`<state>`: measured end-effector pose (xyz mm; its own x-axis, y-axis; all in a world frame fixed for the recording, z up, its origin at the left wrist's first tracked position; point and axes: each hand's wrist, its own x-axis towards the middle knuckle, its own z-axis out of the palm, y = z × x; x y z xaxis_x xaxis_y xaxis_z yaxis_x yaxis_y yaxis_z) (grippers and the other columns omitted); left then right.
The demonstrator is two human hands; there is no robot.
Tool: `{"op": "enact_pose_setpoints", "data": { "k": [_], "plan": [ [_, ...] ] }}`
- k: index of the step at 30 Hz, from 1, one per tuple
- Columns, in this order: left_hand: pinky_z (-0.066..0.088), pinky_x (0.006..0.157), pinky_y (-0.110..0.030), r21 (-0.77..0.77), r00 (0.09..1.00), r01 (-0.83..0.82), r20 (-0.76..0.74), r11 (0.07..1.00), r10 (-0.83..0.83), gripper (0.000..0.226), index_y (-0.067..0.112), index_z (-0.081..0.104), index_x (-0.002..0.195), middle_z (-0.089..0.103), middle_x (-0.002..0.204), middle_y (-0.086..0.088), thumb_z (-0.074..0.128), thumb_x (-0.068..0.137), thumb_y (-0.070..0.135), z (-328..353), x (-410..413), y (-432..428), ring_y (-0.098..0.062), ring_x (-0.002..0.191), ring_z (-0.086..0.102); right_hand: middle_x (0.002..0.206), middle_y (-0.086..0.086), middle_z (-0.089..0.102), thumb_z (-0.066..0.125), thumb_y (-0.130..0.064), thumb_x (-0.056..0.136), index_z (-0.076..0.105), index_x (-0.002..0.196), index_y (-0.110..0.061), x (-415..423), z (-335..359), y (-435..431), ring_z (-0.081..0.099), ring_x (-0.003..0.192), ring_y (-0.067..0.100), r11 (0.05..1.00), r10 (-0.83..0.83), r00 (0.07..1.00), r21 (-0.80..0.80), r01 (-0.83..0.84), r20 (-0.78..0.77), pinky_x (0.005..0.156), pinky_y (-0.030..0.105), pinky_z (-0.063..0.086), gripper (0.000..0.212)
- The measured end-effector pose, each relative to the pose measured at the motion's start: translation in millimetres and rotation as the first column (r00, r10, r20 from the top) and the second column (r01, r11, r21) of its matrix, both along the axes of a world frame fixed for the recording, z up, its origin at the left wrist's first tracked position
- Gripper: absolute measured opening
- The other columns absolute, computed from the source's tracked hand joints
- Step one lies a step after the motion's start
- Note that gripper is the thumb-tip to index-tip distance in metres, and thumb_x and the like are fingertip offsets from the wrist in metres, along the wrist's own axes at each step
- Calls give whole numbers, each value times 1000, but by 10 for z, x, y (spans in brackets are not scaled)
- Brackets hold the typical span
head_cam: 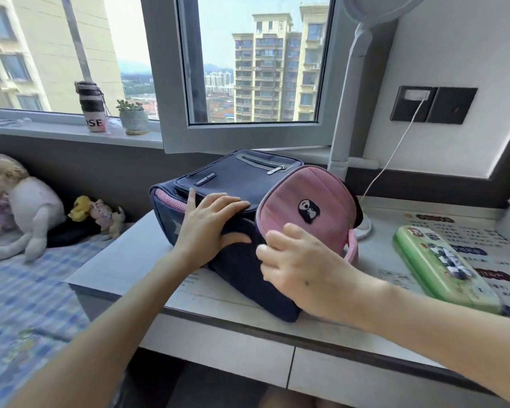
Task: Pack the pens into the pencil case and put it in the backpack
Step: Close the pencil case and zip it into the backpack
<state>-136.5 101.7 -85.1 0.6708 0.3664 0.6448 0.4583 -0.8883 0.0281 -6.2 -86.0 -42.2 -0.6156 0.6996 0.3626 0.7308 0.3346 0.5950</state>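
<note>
On the desk (pixel 121 260), near its left end, the backpack (pixel 236 178) lies flat with its front facing up. It is dark blue with a pink front pocket (pixel 304 195), and that pocket has a little black-and-white patch on it. The pencil case (pixel 442 263) is not in the bag yet. It lies by itself near the right end of the desk, close to the front edge, well apart from the bag. It is long and green with a picture on the lid, and the lid looks shut. No pens lie about, so I think they are inside the case, but I cannot see in to check.

So the first part looks done and the second part is left: open the bag, put the case in, close the bag.

The left hand (pixel 206 228) lies on top of the bag with its fingers nearly straight and its thumb down on the side, pressing to hold the bag in place. The right hand (pixel 301 269) is at the rim of the pink pocket with its fingers bent — I cannot tell if they pinch a zip pull or only touch the cloth.
</note>
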Motion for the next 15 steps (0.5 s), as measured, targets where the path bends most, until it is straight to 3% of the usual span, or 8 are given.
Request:
{"op": "enact_pose_setpoints", "data": {
  "k": [3,6,12,15],
  "plan": [
    [22,101,-71,5,1000,-27,7,1000,27,71,24,63,114,66,114,1,31,76,74,-46,89,41,-25,112,55,68,-3,44,41,0,78,53,61,-17,243,-477,-406,37,68,18,994,-38,958,-87,65,284,60,29,26,27],
    [16,102,-71,9,999,-42,8,999,42,73,24,64,113,66,114,2,30,74,76,-43,204,41,-25,113,54,64,-4,45,43,1,74,55,58,-18,397,-887,-570,39,63,17,976,-133,922,-116,186,364,56,27,29,27],
    [11,106,-69,-27,994,-106,-40,994,105,81,28,59,120,59,125,4,37,63,81,59,241,-9,-23,126,43,59,-4,44,35,3,74,56,54,-18,250,-1184,-496,39,58,17,966,-243,923,-17,260,298,61,31,19,36],
    [3,110,-62,-215,996,-92,-43,972,84,82,34,53,126,48,138,8,50,54,73,166,171,-34,-17,137,27,73,-3,52,52,-11,82,67,79,-16,45,-965,-626,46,69,19,985,-142,988,105,135,63,68,32,29,16]
  ]
}}
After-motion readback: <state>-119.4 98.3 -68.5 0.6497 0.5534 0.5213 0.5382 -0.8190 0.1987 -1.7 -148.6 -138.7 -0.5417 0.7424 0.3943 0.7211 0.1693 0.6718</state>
